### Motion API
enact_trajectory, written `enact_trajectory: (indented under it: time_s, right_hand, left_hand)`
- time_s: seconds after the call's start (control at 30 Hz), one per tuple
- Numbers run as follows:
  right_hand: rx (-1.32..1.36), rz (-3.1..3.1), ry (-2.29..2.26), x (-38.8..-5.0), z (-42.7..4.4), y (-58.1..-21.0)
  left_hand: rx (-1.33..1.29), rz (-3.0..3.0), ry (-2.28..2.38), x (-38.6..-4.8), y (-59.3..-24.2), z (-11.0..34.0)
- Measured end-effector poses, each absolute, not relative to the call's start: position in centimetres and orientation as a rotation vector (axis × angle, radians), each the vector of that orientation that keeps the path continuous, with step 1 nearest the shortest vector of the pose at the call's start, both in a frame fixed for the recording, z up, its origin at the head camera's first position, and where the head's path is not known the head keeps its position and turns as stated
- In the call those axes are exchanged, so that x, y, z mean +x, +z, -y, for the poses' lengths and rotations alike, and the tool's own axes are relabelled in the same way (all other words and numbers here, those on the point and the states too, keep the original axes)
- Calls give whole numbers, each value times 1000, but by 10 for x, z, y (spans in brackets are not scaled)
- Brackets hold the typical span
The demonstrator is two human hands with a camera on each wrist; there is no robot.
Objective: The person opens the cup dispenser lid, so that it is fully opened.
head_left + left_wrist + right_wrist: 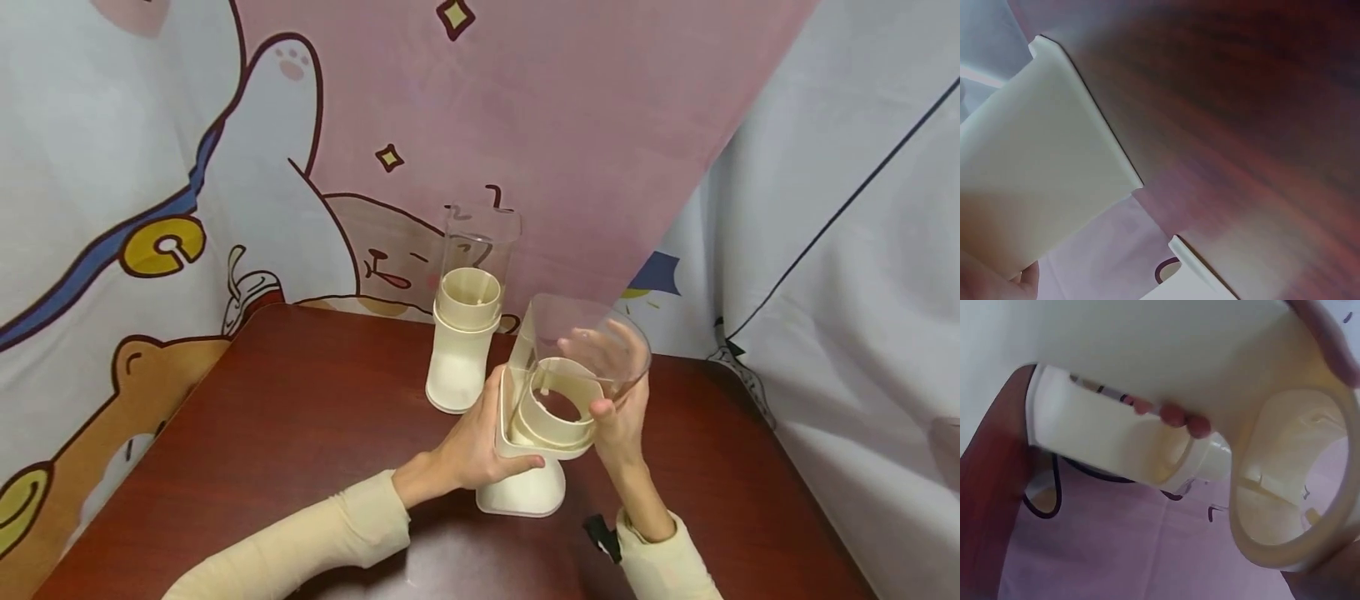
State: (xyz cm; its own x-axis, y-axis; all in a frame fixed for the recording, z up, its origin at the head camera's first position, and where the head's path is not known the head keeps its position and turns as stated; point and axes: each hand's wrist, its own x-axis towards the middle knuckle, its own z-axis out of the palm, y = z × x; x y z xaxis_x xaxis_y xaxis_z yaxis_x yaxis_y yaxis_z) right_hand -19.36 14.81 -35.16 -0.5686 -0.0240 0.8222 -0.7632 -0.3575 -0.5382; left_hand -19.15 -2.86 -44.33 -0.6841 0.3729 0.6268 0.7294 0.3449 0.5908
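Note:
A cream plastic stand with a clear, open-topped container [551, 325] stands upright on the table near its middle. Its flared foot [525, 492] also fills the left of the left wrist view as a cream panel [1054, 156]. My left hand [472, 446] grips the collar from the left, thumb across the front. Around the right side of the clear container curls my right hand [622, 412], its fingers seen through the wall. From below, the right wrist view shows the stand's round opening [1294, 469] and fingertips [1172, 415] on its edge.
Behind and to the left stands a second, similar cream stand [457, 371] with a clear tube on top. The dark red wooden table [300, 433] reaches a printed cloth [562, 125] at the back and sides. A small black item [602, 537] shows beside the right cuff.

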Motion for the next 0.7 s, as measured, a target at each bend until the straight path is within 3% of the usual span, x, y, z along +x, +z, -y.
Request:
enact_trajectory:
  time_s: [0.7]
  right_hand:
    - [975, 1449, 1955, -192, -151, -350]
  left_hand:
    - [-960, 2194, -1250, -195, -449, 24]
